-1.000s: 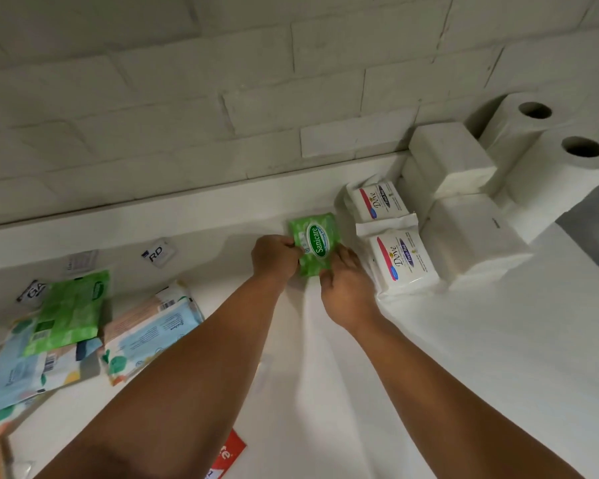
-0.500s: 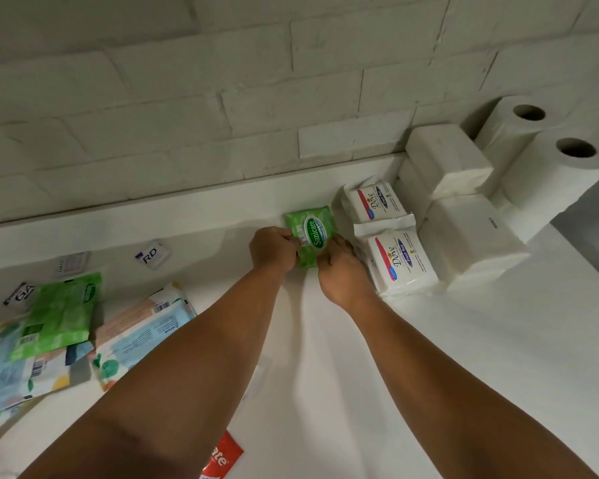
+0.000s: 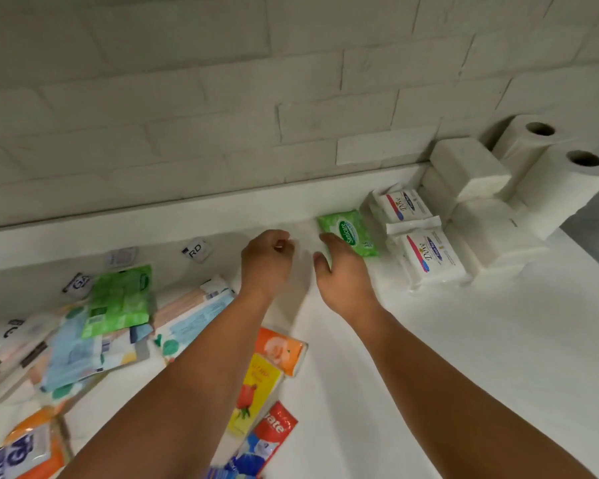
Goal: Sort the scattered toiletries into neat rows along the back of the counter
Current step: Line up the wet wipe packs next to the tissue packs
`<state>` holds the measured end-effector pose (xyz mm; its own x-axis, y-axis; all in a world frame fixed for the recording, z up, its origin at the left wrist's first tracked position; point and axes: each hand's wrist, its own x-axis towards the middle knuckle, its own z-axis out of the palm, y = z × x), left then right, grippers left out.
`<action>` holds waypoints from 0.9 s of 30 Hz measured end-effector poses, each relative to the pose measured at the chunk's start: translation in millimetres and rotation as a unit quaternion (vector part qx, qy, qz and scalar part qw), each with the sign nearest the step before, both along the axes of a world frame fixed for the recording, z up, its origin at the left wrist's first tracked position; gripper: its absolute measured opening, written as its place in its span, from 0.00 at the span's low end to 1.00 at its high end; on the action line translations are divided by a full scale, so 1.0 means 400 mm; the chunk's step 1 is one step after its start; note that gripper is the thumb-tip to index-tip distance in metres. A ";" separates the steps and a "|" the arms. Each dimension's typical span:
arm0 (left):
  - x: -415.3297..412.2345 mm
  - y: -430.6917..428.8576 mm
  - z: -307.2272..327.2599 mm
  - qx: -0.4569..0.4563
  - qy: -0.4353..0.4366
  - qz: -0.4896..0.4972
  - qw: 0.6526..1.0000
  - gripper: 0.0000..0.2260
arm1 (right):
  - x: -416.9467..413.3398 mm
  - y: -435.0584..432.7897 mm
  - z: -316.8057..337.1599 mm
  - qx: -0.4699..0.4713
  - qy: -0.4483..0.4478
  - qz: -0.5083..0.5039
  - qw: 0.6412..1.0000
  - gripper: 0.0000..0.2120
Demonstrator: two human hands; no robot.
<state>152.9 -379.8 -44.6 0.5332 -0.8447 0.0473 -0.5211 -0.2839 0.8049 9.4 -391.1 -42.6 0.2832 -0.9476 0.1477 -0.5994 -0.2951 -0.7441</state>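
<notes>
Grip slack both sides: nothing is held by loosely curled left hand or open right hand; green wipes pack is laid flat at far desk edge, just left of Dove soaps, presumably extending that row.

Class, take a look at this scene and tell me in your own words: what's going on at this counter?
A person is tidying toiletries on a white counter. A green Sanicare wipes pack lies near the back wall, beside two Dove soap packs. Toilet rolls stand further right. The left hand and right hand hover by the green pack, gripping nothing. A jumble of packets on the left is not yet sorted.
</notes>
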 end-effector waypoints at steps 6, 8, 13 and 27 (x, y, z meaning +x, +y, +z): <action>0.183 0.163 0.039 -0.029 -0.031 0.023 0.999 0.10 | 0.155 0.116 0.029 -0.008 -0.026 0.027 0.999 0.18; 0.252 0.222 0.045 -0.030 -0.050 0.018 0.998 0.10 | 0.217 0.163 0.032 -0.003 -0.026 0.046 0.999 0.18; 0.430 0.360 0.039 0.002 -0.106 0.026 0.994 0.13 | 0.366 0.277 0.033 0.027 -0.016 0.086 0.996 0.18; 0.669 0.488 -0.013 0.113 -0.091 0.015 0.989 0.18 | 0.614 0.381 0.017 0.061 0.073 0.159 0.983 0.22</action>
